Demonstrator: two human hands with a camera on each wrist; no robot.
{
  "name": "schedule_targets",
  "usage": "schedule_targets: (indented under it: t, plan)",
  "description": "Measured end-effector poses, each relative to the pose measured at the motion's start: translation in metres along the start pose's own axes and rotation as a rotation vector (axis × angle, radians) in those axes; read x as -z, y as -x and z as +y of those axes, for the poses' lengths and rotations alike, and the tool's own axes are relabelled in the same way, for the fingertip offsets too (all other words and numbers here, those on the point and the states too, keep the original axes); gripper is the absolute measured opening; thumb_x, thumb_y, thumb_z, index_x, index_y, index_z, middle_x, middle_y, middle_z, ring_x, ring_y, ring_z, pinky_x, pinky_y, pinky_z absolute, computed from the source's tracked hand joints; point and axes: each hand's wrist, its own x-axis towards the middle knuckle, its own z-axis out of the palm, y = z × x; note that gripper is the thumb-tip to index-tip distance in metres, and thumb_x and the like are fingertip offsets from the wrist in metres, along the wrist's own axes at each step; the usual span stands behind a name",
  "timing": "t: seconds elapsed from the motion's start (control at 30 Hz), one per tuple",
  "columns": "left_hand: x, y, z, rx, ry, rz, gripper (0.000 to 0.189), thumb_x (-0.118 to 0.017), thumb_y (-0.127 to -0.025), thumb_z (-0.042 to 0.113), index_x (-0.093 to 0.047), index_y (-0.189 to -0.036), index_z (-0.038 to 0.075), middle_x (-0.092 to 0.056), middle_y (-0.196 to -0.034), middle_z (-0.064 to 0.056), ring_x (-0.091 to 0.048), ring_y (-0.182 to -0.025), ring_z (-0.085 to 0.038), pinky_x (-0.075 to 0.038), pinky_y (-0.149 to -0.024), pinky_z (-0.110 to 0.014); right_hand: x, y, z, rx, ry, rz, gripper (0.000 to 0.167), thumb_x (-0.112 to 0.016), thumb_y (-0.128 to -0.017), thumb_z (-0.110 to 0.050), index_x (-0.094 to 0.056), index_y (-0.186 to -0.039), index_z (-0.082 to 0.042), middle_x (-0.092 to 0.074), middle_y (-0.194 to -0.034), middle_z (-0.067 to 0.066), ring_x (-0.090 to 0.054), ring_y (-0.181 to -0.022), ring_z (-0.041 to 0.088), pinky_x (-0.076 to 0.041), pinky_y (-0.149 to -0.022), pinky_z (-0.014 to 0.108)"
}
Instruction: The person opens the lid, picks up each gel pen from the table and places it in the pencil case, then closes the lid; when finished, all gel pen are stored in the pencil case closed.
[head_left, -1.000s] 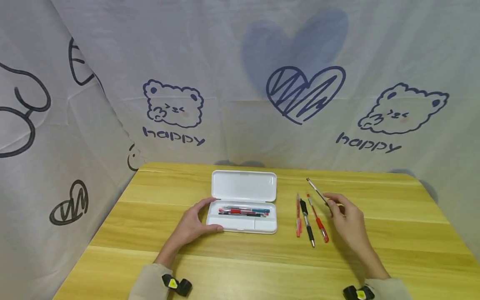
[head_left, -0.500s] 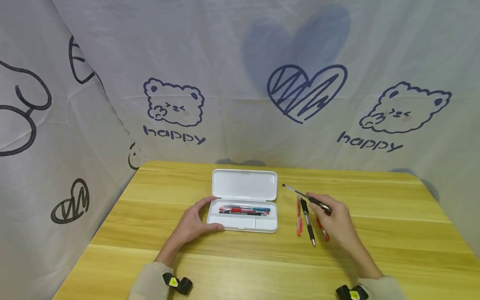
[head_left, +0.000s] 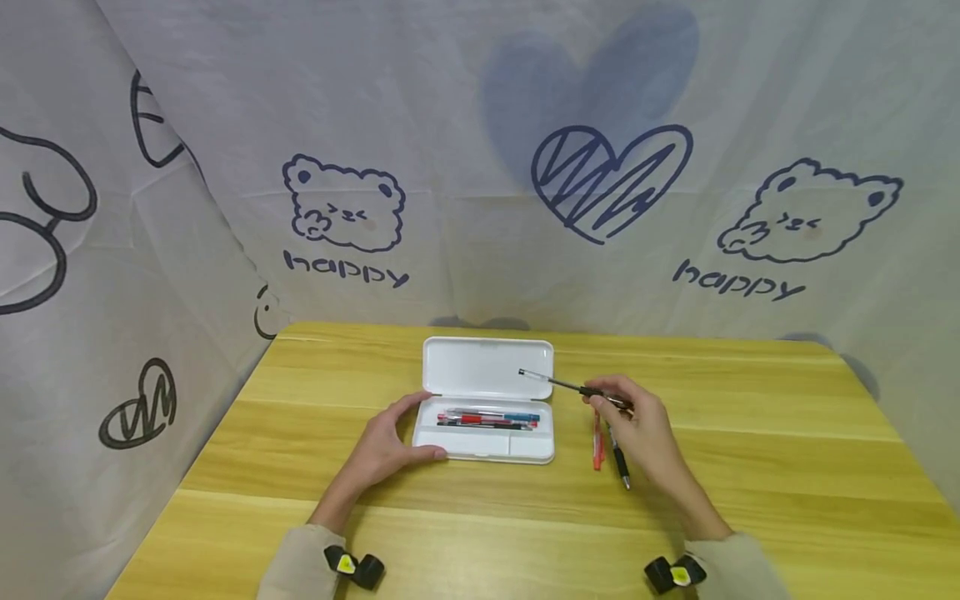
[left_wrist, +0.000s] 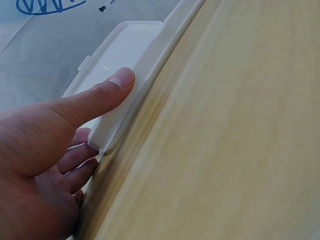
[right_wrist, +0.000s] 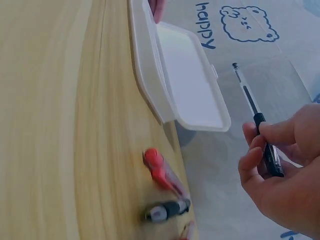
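My left hand (head_left: pixel 390 437) holds the left end of an open white pencil case (head_left: pixel 461 447), thumb along the front wall and fingers at the end. Lying in the rear compartment are several pens (head_left: pixel 487 419), red, black and blue. Pinched between the thumb and fingers of my right hand (head_left: pixel 641 425) is a black gel pen (right_wrist: pixel 260 120) with a clear barrel. Its far end points left and overlaps the raised lid (head_left: pixel 480 367) in the head view. Under and beside this hand lie a red pen (head_left: pixel 597 450) and a black click pen (head_left: pixel 619 464).
The wooden table (head_left: pixel 480 525) ends at a pale cloth backdrop (head_left: pixel 480 275) with bear and heart drawings. At the lower edge of the right wrist view, part of another red pen (right_wrist: pixel 187 231) shows on the table; my hand hides it in the head view.
My right hand has moved left with the black gel pen, from right of the loose pens toward the pencil case, and the pen has swung to point left. My left hand stays put.
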Motion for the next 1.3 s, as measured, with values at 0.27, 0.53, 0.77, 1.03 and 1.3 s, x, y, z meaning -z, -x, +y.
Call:
schedule_targets:
  t: [0.27,0.53,0.77,1.03,1.3]
  plan:
    - [0.000,-0.002,0.002,0.007,-0.001,-0.007,0.094,-0.098,-0.068,0.036,-0.053,-0.148,0.017,-0.047,-0.155,-0.015,-0.037,-0.146,-0.035,-0.029,-0.120,-0.056,-0.016,-0.009,-0.006,-0.025,-0.030,-0.114,0.023,-0.057,-0.103,0.000,-0.061,-0.126,0.001,-0.068,-0.113,0.024,-0.063,-0.093,0.030,-0.050,-0.071,0.023]
    - [0.001,-0.001,0.003,0.015,-0.001,-0.010,0.094,-0.098,-0.068,0.037,-0.053,-0.148,0.017,-0.046,-0.156,-0.015,-0.036,-0.147,-0.036,-0.029,-0.120,-0.056,-0.035,-0.018,-0.006,0.021,0.111,-0.070,0.022,-0.066,-0.101,-0.006,-0.073,-0.121,-0.008,-0.070,-0.117,0.008,-0.064,-0.108,0.025,-0.059,-0.085,0.038]
    - [0.000,-0.001,0.000,0.020,0.002,-0.006,0.095,-0.098,-0.067,0.038,-0.053,-0.148,0.017,-0.046,-0.156,-0.015,-0.036,-0.147,-0.035,-0.029,-0.120,-0.055,-0.058,-0.026,-0.002,0.082,0.222,0.005,0.012,-0.076,-0.093,-0.008,-0.082,-0.104,-0.009,-0.076,-0.101,0.006,-0.058,-0.080,0.018,-0.051,-0.070,0.034]
    - [0.000,0.000,-0.001,0.023,0.009,-0.004,0.095,-0.099,-0.066,0.036,-0.053,-0.148,0.017,-0.048,-0.155,-0.015,-0.037,-0.147,-0.035,-0.029,-0.120,-0.054,-0.077,-0.032,0.000,0.013,0.262,0.023,0.009,-0.078,-0.091,-0.009,-0.081,-0.100,-0.009,-0.078,-0.099,0.009,-0.065,-0.081,0.022,-0.033,-0.108,0.068]
    - [0.001,0.000,-0.001,0.012,-0.003,-0.005,0.095,-0.098,-0.067,0.038,-0.053,-0.148,0.017,-0.047,-0.155,-0.015,-0.037,-0.147,-0.035,-0.029,-0.120,-0.055,-0.083,-0.030,0.001,-0.017,0.353,-0.064,0.015,-0.073,-0.093,0.000,-0.081,-0.103,-0.007,-0.072,-0.104,0.008,-0.064,-0.080,0.019,-0.054,-0.075,0.040]
